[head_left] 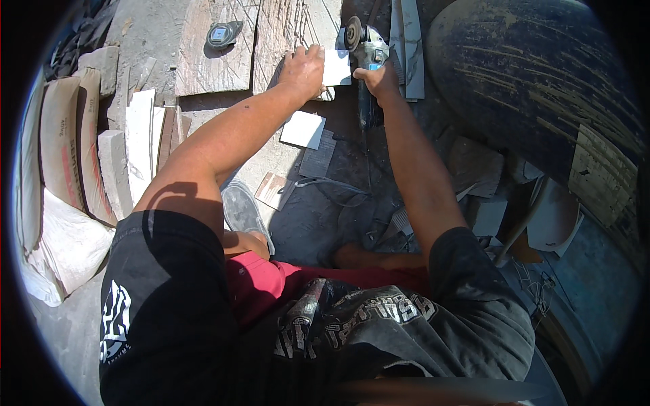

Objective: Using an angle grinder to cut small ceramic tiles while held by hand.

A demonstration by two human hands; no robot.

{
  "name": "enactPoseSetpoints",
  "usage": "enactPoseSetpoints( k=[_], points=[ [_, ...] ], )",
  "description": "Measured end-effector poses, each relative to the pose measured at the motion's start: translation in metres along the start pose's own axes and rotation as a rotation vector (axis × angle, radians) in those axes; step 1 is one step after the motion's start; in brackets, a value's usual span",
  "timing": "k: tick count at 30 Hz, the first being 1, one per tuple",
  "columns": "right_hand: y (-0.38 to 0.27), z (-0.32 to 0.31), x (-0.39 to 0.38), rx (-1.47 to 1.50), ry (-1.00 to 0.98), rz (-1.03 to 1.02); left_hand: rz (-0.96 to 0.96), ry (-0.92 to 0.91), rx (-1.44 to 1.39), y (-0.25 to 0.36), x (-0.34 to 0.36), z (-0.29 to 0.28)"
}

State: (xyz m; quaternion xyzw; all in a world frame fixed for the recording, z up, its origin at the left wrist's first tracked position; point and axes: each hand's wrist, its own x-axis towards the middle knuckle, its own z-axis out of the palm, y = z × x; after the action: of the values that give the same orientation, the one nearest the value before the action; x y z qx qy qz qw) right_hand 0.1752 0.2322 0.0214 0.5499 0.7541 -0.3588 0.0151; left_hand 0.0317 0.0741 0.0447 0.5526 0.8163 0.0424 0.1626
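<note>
My right hand (380,81) is wrapped round the body of an angle grinder (372,51). The grinder's round disc (353,34) stands at the upper right edge of a white tile (338,68); whether disc and tile touch, I cannot tell. With its fingers bent over the tile's left side, my left hand (303,70) grips it against the wooden boards. Those worn boards (272,40) lie under the tile and the hand. A tape measure (224,34) rests on the left board (203,71).
A loose white tile piece (303,129), a grey tile (317,155) and a brownish offcut (274,190) lie on the ground before me. A cord (332,182) runs nearby. Filled sacks (62,135) and tile strips (141,142) stand left; a big dark rounded drum (528,74) is right.
</note>
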Motion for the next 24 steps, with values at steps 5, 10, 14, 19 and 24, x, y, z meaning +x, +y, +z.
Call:
enactPoseSetpoints(
  k=[5,10,14,19,24],
  points=[
    [-0.001,-0.001,-0.005,0.012,0.02,-0.015,0.0,0.002,0.002,0.001,0.0,0.0],
    [-0.004,-0.003,-0.012,0.013,-0.02,-0.019,0.002,-0.023,0.006,-0.001,-0.002,-0.003],
    [0.003,-0.003,-0.011,-0.005,-0.007,-0.008,0.008,-0.028,0.004,0.002,0.0,-0.006],
    [-0.001,-0.001,-0.02,-0.023,-0.003,0.032,-0.006,-0.005,0.02,-0.001,-0.001,-0.001],
    [0.004,-0.002,-0.024,-0.061,0.026,0.022,-0.005,-0.003,0.017,-0.001,-0.001,0.0]
  ],
)
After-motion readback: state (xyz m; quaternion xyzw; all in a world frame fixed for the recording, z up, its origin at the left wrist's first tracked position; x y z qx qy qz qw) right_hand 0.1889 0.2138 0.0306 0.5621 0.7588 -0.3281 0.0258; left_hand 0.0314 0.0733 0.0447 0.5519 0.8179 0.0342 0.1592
